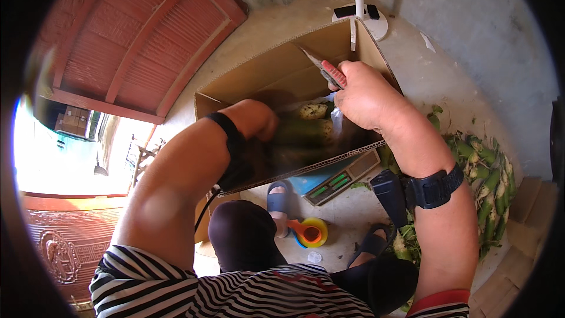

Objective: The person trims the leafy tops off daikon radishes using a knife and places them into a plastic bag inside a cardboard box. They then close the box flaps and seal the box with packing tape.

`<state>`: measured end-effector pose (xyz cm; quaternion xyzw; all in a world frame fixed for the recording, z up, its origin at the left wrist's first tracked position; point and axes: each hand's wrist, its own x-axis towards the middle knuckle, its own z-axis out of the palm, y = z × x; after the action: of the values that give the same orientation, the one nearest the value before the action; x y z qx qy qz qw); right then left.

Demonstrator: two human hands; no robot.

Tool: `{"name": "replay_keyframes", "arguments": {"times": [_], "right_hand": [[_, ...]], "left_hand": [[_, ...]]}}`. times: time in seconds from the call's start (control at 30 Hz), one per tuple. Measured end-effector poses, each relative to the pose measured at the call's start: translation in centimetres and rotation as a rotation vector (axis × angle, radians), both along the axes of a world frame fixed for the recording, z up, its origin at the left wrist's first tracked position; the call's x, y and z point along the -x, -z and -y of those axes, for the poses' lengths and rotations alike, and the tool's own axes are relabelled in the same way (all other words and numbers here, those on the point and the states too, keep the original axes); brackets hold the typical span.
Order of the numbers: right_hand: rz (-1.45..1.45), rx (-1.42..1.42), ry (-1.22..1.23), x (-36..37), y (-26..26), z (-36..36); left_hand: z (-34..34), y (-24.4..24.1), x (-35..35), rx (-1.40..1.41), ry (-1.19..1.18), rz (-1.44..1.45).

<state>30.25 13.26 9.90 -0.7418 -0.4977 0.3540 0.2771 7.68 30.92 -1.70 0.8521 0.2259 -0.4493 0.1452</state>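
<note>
An upright cardboard box stands before me, with thick green plant stalks inside, their pale cut ends toward the right. My right hand is over the box's right side, closed around a red-handled knife whose blade points up and left. Clear plastic film shows just below that hand; whether the fingers hold it too is unclear. Inside the box at the left is my left hand, blurred and knuckles up. Its fingertips are hidden, so its grip cannot be told.
A digital scale sits against the box's near side. Tape rolls lie on the floor by my feet. More green stalks are heaped at the right, near cardboard. Behind the box is a white stand base; a red door is at the left.
</note>
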Motion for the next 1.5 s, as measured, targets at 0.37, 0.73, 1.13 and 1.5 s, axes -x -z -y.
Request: {"name": "replay_keyframes", "arguments": {"times": [0.37,0.73,1.13,1.5], "right_hand": [[0.111,0.067,-0.029,-0.2,-0.1,-0.1],[0.514,-0.595,0.108,1.4,-2.7,1.8],[-0.945,-0.887,0.88,0.2,1.6,26.8],[-1.08,-1.112,0.961,0.7,6.4,34.0]], "left_hand": [[3.9,-4.3,-2.9,-0.072,0.14,-0.296],[10.6,-21.5,-0.1,-0.45,0.114,0.701],[27.8,-11.1,3.4,0.466,0.024,0.787],[32.7,-6.5,3.3,0.404,-0.02,0.363]]}}
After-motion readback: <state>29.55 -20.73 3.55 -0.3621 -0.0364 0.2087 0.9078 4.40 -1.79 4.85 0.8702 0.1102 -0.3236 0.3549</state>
